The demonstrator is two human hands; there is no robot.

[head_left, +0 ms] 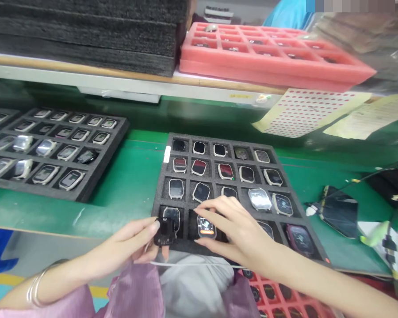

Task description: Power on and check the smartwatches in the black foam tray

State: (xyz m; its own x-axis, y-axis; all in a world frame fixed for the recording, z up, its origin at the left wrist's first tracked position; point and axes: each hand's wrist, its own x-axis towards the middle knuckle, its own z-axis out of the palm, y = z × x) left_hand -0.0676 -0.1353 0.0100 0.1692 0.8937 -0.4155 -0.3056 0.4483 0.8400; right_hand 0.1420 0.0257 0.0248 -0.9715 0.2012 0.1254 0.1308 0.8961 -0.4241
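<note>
My left hand (144,238) is closed around a small black block with a row of metal contacts (166,232), held over the front left corner of a dark foam tray (157,198). A thin white cable (199,264) runs rightward below the tray's near edge, close to this hand. My right hand (240,227) has its thumb and fingers on opposite edges of a smartwatch (206,226) with a lit screen, in the tray's front row. Other strapless watches, such as a silver-framed one (176,189), lie in the compartments around it. My right hand hides part of the front rows.
Another dark tray of watches (86,187) lies at the left. On the shelf above stand a pink foam tray (268,73) and stacked black foam (86,35). A dark phone-like slab (340,212) and cables lie at the right. Below the bench is a red compartment tray (295,293).
</note>
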